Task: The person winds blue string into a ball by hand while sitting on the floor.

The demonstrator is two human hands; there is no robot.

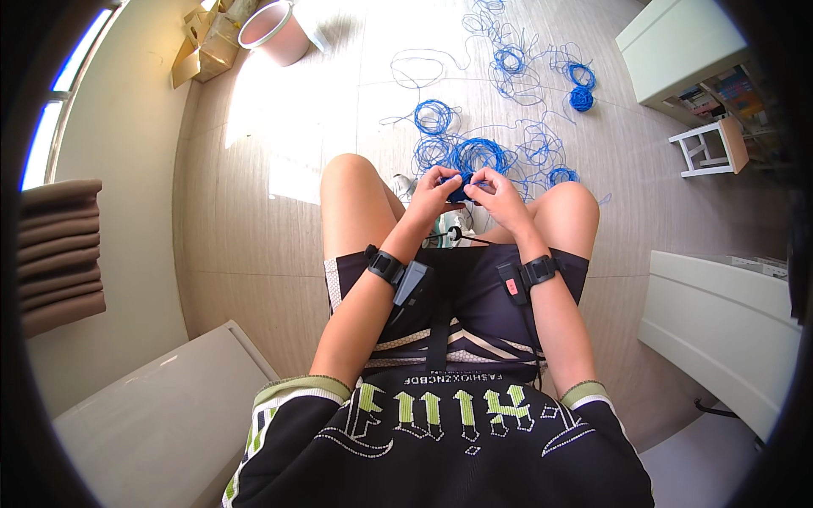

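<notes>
Between my knees, my left hand (pixel 432 195) supports a small wound bundle of blue cord (pixel 459 190), its thumb on top and fingers partly hidden beneath. My right hand (pixel 500 198) meets it from the other side, thumb and fingertips pinched at the cord. Exactly which strand they grip is too small to tell. Just beyond my hands a large blue coil (pixel 477 152) lies on the floor among loose, tangled loops. Farther out are a smaller coil (pixel 433 117), another coil (pixel 509 60) and a tight blue ball (pixel 581 99).
A pink bin (pixel 276 35) and an open cardboard box (pixel 206 47) stand at the far left. To the right are a small white-legged stool (pixel 711 147), a white cabinet (pixel 683 51) and a nearer white unit (pixel 711 324). Brown folded fabric (pixel 63 254) hangs by the left wall.
</notes>
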